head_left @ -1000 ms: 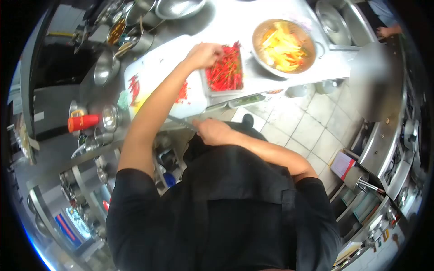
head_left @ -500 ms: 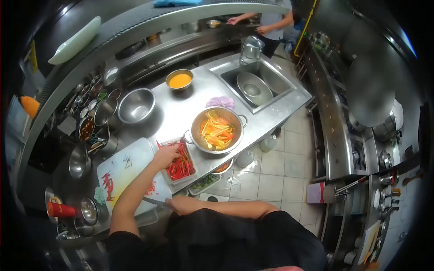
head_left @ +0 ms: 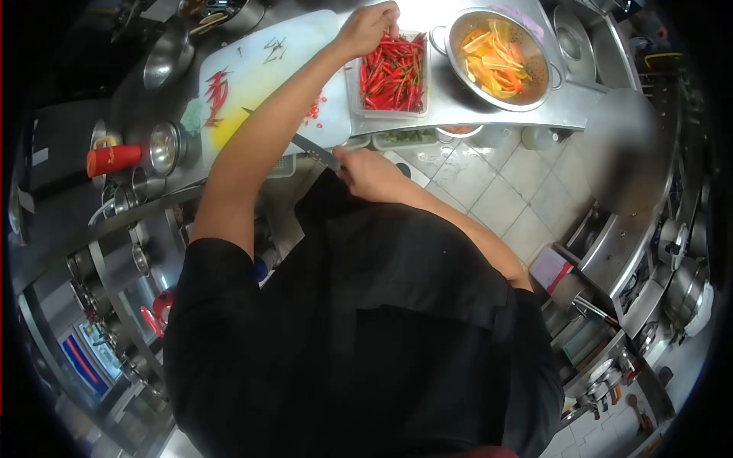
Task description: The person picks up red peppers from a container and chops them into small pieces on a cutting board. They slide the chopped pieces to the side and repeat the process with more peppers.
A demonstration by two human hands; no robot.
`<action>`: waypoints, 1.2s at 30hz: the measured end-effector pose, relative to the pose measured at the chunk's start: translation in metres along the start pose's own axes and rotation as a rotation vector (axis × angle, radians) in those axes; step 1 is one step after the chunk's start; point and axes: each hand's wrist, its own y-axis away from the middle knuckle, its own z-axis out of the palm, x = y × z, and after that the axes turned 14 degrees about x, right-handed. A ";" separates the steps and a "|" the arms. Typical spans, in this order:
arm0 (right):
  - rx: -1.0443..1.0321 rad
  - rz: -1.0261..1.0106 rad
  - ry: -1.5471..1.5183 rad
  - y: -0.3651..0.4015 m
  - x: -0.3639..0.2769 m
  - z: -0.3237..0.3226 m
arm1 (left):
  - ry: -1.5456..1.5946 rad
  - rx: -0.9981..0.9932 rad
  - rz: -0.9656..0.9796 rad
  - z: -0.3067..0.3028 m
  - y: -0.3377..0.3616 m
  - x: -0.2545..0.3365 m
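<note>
My left hand (head_left: 372, 29) is at the upper left corner of a clear plastic tub of red chilies (head_left: 392, 75), its fingers curled down over the chilies. What is between the fingertips is hidden. In my right hand (head_left: 368, 174), held close to my body, is a knife (head_left: 314, 151). Its blade points left over the cutting board's edge and passes beneath my left forearm. On the white cutting board (head_left: 305, 38) lie a few whole red chilies (head_left: 217, 98), small chopped red pieces (head_left: 314, 111) and some dark stem bits (head_left: 273, 50).
Right of the tub stands a metal colander (head_left: 547, 72) with yellow and orange strips. A green cloth (head_left: 193, 116) touches the board's left side. Metal bowls (head_left: 166, 147) and a red bottle (head_left: 114, 160) stand farther left. Beyond the counter edge is tiled floor (head_left: 496, 172).
My view has tilted down towards my body, so the counter sits higher in the frame. My left hand has shifted from over the chilies to the tub's far corner. The knife stays in my right hand.
</note>
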 end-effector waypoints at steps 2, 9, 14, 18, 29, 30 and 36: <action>0.027 -0.019 -0.020 -0.001 0.002 0.002 | 0.342 -0.154 -0.381 0.009 -0.001 -0.001; 0.072 0.010 -0.059 0.007 0.005 0.005 | -0.487 -0.348 0.131 0.044 0.017 -0.004; 0.065 -0.043 -0.071 0.010 0.009 0.006 | -0.830 -0.603 0.524 0.058 0.012 0.006; 0.089 -0.079 -0.033 0.007 0.011 0.003 | -0.884 -0.629 0.509 0.060 0.009 0.006; 0.154 -0.093 0.005 0.007 0.013 -0.014 | -0.825 -0.645 0.618 0.047 0.000 0.005; 0.135 -0.086 0.014 0.006 0.012 -0.016 | -0.891 -0.706 0.591 0.048 -0.003 0.002; 0.134 -0.127 -0.002 0.002 0.014 -0.006 | -0.853 -0.687 0.567 0.033 -0.010 0.025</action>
